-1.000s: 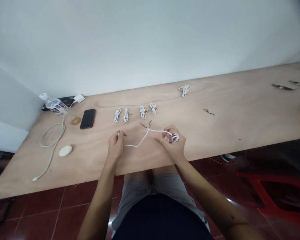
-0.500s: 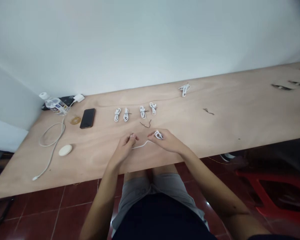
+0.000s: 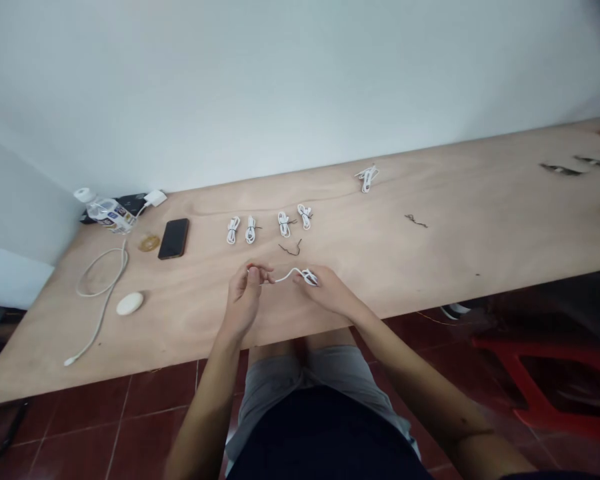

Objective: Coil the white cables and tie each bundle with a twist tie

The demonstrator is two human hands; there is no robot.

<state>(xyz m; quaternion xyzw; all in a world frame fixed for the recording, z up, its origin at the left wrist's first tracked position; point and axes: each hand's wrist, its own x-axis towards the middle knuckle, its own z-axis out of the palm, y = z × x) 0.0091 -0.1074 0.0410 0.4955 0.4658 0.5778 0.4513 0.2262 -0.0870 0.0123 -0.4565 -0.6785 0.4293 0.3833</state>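
Note:
My left hand point(image 3: 244, 293) pinches one end of a thin white cable point(image 3: 293, 274) between its fingertips, above the plywood table point(image 3: 410, 267). My right hand point(image 3: 328, 291) holds a small coil of the same cable point(image 3: 309, 277) in its fingers. The cable arcs between my hands. Just beyond them lies a dark twist tie point(image 3: 290, 249). Further back, several bundled white cables point(image 3: 283, 224) sit in a row, each bound with a dark tie.
At the left of the table are a black smartphone point(image 3: 173, 238), a plastic water bottle point(image 3: 107, 215), a white charger point(image 3: 155, 198), a loose white cable point(image 3: 103, 280) and a white oval object point(image 3: 129, 303). A red stool point(image 3: 545, 373) stands on the tiled floor at right.
My hands have drawn closer together than a second ago, and the span of cable between them is shorter. The coil is smaller and tighter in my right hand.

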